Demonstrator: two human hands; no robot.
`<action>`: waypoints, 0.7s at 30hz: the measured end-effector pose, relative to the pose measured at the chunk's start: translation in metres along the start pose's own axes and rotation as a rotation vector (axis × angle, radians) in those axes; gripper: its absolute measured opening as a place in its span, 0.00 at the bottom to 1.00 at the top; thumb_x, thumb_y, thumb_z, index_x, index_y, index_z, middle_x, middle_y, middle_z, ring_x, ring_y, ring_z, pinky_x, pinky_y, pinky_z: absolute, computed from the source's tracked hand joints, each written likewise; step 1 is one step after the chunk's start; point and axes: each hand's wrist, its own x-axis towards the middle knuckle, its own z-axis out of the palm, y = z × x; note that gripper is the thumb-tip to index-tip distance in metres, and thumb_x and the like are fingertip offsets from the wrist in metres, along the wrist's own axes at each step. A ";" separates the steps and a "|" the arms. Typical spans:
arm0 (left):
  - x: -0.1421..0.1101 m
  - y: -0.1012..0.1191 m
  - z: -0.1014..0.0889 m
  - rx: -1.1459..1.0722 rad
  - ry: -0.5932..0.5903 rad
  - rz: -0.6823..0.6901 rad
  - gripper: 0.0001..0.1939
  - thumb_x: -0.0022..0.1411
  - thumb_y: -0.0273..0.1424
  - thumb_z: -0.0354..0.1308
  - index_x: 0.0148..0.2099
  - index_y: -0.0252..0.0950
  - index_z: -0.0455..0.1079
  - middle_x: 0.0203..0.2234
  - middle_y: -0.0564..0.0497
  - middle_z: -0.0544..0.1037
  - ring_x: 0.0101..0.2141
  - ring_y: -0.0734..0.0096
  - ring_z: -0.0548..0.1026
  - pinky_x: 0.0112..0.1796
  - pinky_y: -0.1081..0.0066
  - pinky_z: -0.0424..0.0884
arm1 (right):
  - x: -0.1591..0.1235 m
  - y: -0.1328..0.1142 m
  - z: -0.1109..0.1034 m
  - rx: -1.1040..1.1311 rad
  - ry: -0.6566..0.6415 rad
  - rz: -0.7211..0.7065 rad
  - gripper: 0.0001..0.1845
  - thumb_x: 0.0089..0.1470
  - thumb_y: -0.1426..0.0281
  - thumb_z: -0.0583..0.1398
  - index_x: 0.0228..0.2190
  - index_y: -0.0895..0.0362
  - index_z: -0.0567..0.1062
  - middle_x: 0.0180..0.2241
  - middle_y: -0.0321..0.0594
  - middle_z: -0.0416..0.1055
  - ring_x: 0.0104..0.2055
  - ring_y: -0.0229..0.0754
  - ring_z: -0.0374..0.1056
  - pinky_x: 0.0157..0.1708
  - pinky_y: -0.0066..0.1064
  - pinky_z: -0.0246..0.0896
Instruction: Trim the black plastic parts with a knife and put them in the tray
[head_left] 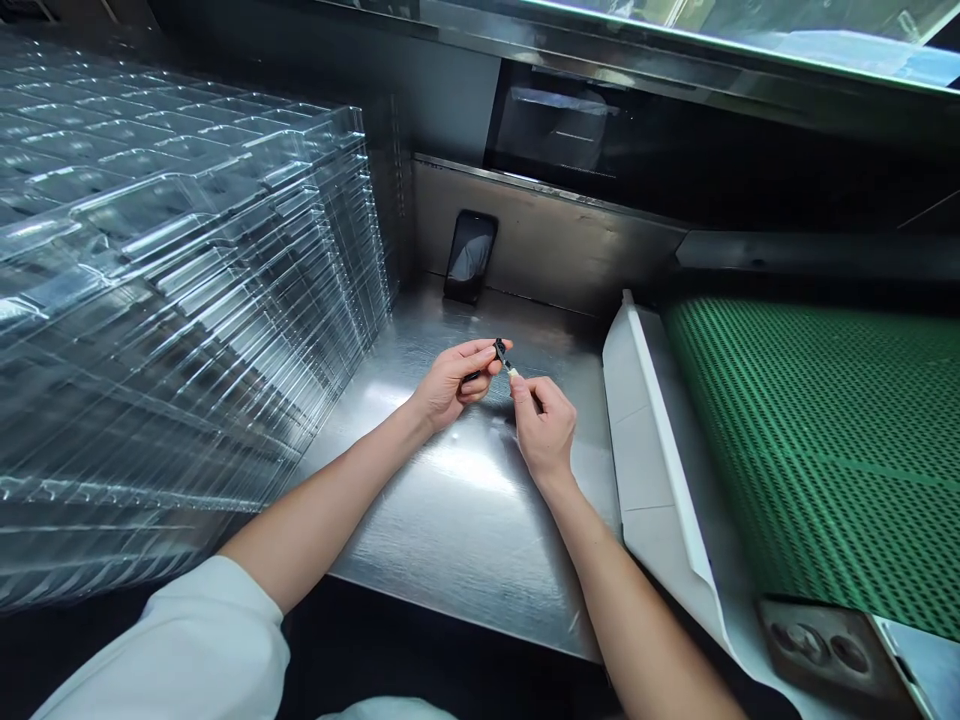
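Note:
My left hand (pixel 452 382) and my right hand (pixel 544 425) meet over the steel counter (pixel 465 500), near its middle. The left fingers are curled round a small black object (pixel 498 351), pinched between thumb and forefinger. The right hand is closed in a pinch on a small pale piece (pixel 516 374) that touches or nearly touches the black object. I cannot make out what either piece is. Both forearms are bare, and a white sleeve shows at the lower left.
A tall stack of clear plastic trays (pixel 165 300) fills the left side. A dark phone (pixel 470 256) leans against the steel back wall. To the right, a white guide panel (pixel 652 440) borders a green perforated conveyor belt (pixel 825 440). A button panel (pixel 825 640) sits at lower right.

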 end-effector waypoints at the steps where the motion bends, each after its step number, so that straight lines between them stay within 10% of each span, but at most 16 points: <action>1: 0.000 0.000 0.000 -0.002 0.001 0.003 0.21 0.55 0.34 0.74 0.48 0.30 0.77 0.27 0.55 0.71 0.17 0.89 0.51 0.18 0.80 0.43 | 0.000 0.000 0.000 0.001 -0.003 -0.005 0.27 0.70 0.51 0.57 0.24 0.54 0.68 0.24 0.33 0.63 0.28 0.40 0.58 0.32 0.33 0.50; 21: -0.003 0.000 0.003 -0.056 0.000 -0.008 0.17 0.58 0.31 0.72 0.48 0.29 0.78 0.24 0.56 0.70 0.16 0.89 0.50 0.17 0.80 0.46 | -0.001 -0.002 0.000 0.014 0.013 -0.023 0.25 0.70 0.54 0.58 0.24 0.54 0.68 0.24 0.33 0.62 0.28 0.40 0.58 0.32 0.34 0.50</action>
